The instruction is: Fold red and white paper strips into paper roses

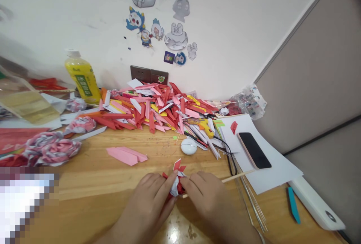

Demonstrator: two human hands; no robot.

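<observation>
A small red and white folded-paper flower [175, 185] is between my hands above the near middle of the table, its pointed red tips sticking up. My left hand [153, 195] is closed around its left side. At its right side, my right hand [204, 193] is closed with fingertips against the paper. A thin wooden stick [238, 176] runs through my right hand; one end shows below the fingertips, the other points right toward the phone. My fingers hide part of the flower. Beyond my hands lie two pink folded paper strips [126, 155].
A heap of folded paper strips [158, 104] lies along the wall beside a yellow drink bottle [83, 78]. A white mouse [188, 146], yellow glue gun [207, 128] and phone [254, 150] stand beyond my right hand. Finished-looking pink-white paper flowers [56, 148] sit left.
</observation>
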